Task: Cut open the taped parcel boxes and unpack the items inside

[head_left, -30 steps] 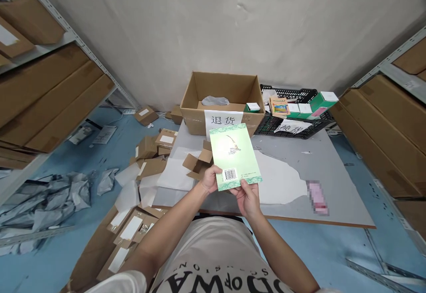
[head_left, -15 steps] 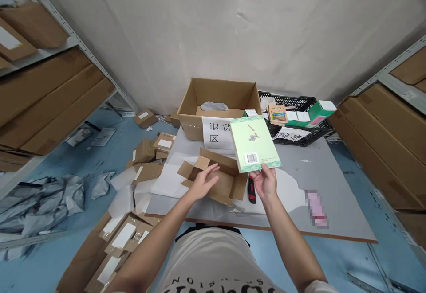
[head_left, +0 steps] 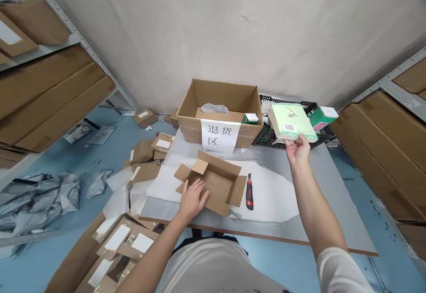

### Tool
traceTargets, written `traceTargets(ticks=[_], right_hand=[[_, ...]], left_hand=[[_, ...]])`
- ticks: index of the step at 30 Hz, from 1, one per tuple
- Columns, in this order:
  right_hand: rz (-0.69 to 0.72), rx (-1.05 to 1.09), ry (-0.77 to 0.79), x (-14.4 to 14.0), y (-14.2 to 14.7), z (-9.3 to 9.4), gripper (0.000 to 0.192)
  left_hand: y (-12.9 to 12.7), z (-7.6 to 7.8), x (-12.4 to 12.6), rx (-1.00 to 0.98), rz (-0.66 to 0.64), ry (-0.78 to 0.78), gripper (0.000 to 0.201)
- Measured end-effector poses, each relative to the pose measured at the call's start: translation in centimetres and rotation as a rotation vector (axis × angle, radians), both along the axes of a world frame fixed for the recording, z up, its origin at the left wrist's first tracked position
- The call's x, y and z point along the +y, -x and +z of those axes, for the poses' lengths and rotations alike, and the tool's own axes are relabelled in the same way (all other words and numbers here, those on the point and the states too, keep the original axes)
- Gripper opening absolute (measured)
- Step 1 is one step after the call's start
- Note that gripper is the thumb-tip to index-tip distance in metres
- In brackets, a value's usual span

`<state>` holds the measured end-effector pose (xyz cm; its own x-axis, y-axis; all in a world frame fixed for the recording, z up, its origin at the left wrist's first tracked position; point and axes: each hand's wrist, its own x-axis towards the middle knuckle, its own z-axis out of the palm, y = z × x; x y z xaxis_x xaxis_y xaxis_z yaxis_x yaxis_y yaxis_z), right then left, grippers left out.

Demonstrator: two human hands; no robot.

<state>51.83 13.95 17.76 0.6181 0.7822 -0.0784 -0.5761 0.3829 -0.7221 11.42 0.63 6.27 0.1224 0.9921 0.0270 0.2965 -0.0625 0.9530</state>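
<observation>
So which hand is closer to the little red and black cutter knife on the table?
The left. The left hand rests on the opened flat brown cardboard box just beside the red and black cutter knife. The right hand is raised farther back, holding a pale green book.

A grey table (head_left: 333,204) carries white paper (head_left: 273,195), an opened mailer (head_left: 216,186), a knife (head_left: 249,192), a carton (head_left: 219,107) and a crate (head_left: 266,135).

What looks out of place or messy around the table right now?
Left of the table, flattened mailer boxes and crumpled grey bags litter the blue floor. On the table, a torn-open cardboard mailer lies under the left hand, a red utility knife loose beside it. The right hand holds a green book.
</observation>
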Motion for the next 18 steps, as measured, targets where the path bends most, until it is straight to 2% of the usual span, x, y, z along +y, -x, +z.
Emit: traceTargets(ticks=[2,6,8,13,18], right_hand=[[-0.023,0.028,0.004,2.4,-1.7,0.5,0.022],[-0.043,0.084,0.006,7.2,-4.7,1.2,0.020],[-0.044,0.100,-0.005,9.5,-5.9,1.5,0.019],[-0.086,0.106,0.004,15.1,-8.3,1.7,0.018],[-0.134,0.074,0.070,19.6,-10.2,-0.3,0.023]], left_hand=[[-0.2,0.0,-0.1,0.124,-0.015,-0.074,0.028],[-0.4,-0.3,-0.4,0.539,-0.045,-0.254,0.028],[-0.4,-0.6,-0.6,0.670,-0.041,-0.318,0.028],[-0.3,-1.6,-0.7,0.779,-0.028,-0.361,0.024],[-0.2,-2.3,-0.5,0.802,-0.030,-0.364,0.022]])
